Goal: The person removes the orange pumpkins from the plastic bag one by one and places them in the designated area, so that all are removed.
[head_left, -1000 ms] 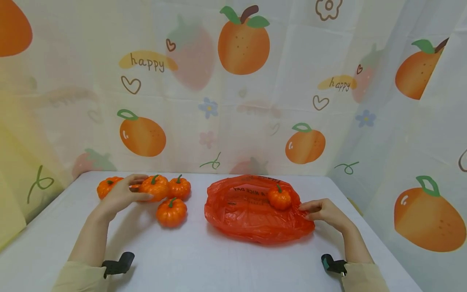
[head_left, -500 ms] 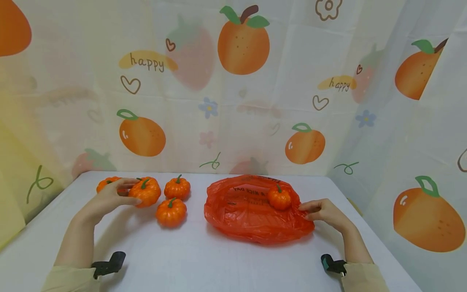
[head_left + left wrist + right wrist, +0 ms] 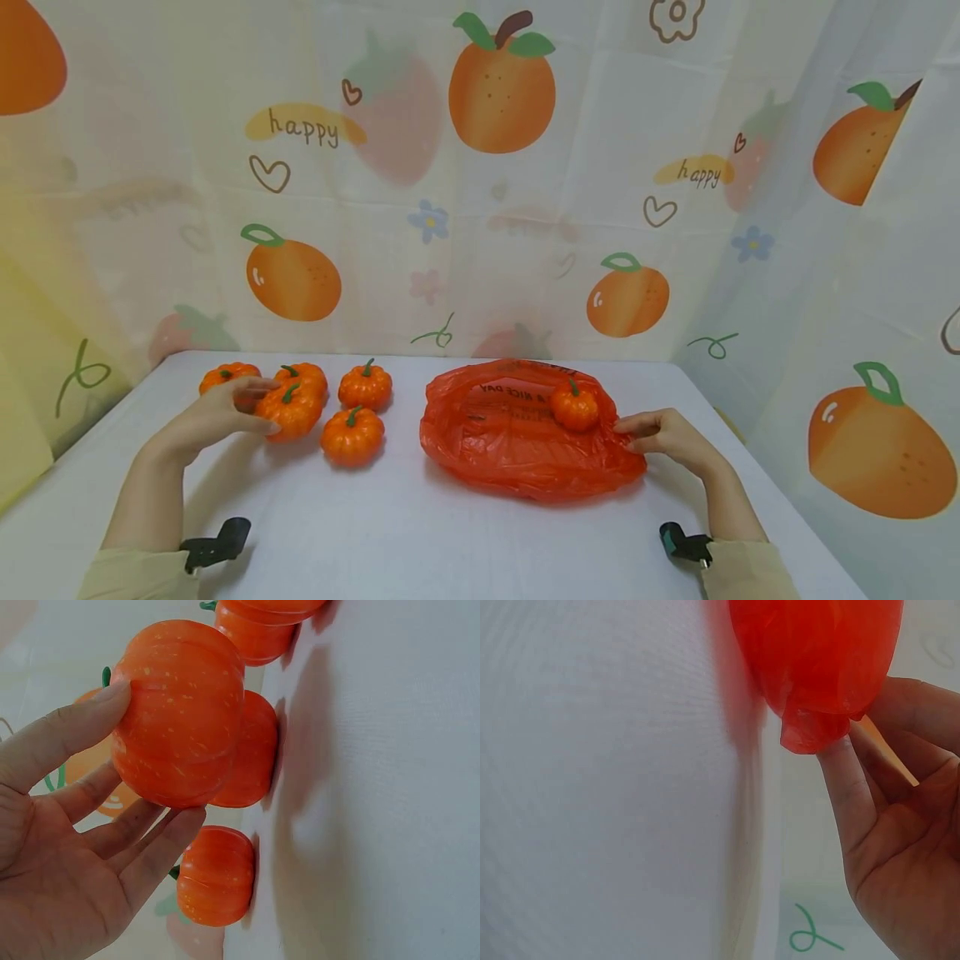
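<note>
My left hand (image 3: 213, 417) grips a small orange pumpkin (image 3: 288, 414) by its side, thumb on one side and fingers on the other. In the left wrist view this pumpkin (image 3: 180, 712) is held off the white table, its shadow falling on the surface. Directly behind it in the head view is another pumpkin (image 3: 309, 379), partly covered. My right hand (image 3: 671, 437) pinches the right edge of a red plastic bag (image 3: 510, 462), whose mouth is spread wide. One pumpkin (image 3: 575, 407) lies at the bag's right side, seemingly within it. The right wrist view shows the bag's gathered corner (image 3: 814, 731) between thumb and fingers.
A pumpkin (image 3: 225, 375) sits at the far left, partly behind my left hand. Two more, one at the back (image 3: 365, 387) and one in front (image 3: 352, 437), stand between the held pumpkin and the bag. A printed curtain (image 3: 480, 208) hangs behind the table (image 3: 465, 542).
My left hand has drawn the held pumpkin left and toward me, slightly lower in view. The pumpkin behind it has come into sight. The right hand and bag stay put.
</note>
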A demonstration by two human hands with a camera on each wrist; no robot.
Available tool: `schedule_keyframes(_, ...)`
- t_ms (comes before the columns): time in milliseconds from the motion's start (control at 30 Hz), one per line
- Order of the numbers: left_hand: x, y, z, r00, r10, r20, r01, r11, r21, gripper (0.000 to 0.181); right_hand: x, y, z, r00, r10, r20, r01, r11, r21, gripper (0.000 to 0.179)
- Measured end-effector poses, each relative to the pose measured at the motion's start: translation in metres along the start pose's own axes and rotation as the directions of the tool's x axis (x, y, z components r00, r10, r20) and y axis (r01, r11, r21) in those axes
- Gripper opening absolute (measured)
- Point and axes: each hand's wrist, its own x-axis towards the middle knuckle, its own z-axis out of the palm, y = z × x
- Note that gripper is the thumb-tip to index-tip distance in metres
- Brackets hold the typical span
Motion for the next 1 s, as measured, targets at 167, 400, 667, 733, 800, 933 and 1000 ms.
schedule_keyframes(167, -0.0001, -0.0030, 0.0003, 1.000, 0.001, 0.013, -0.001, 1.000, -0.012, 0.068, -0.0001, 0.0005, -0.0001, 1.000, -0.008, 0.005, 0.008, 1.000, 0.008, 0.037)
schedule_keyframes(400, -0.0008, -0.0043, 0.0003, 0.997, -0.039, 0.070, 0.039, 0.999, -0.004, 0.072, -0.0002, 0.0000, 0.0003, 1.000, -0.003, -0.001, 0.003, 1.000, 0.001, 0.037)
schedule_keyframes(667, -0.0018, -0.0059, 0.0001, 0.995, -0.058, 0.079, 0.056, 0.998, 0.024, 0.071, -0.0001, -0.0016, 0.0004, 1.000, 0.006, -0.009, -0.007, 1.000, -0.010, 0.036)
schedule_keyframes(733, -0.0024, -0.0063, 0.0002, 0.996, -0.052, 0.077, 0.049, 0.998, 0.033, 0.070, -0.0002, -0.0017, 0.0003, 1.000, 0.007, -0.007, -0.007, 1.000, -0.007, 0.036)
schedule_keyframes(800, -0.0028, -0.0067, 0.0006, 0.996, -0.045, 0.073, 0.042, 0.998, 0.041, 0.069, -0.0002, -0.0016, 0.0003, 1.000, 0.006, -0.004, -0.006, 1.000, -0.005, 0.036)
schedule_keyframes(933, -0.0039, -0.0078, 0.0016, 0.996, -0.043, 0.077, 0.040, 0.998, 0.045, 0.068, -0.0004, -0.0012, 0.0003, 1.000, 0.005, 0.003, -0.005, 1.000, 0.002, 0.037)
schedule_keyframes(1000, -0.0042, -0.0087, 0.0019, 0.996, -0.043, 0.083, 0.040, 0.998, 0.041, 0.069, -0.0006, -0.0010, 0.0004, 1.000, 0.005, 0.003, -0.005, 1.000, 0.004, 0.037)
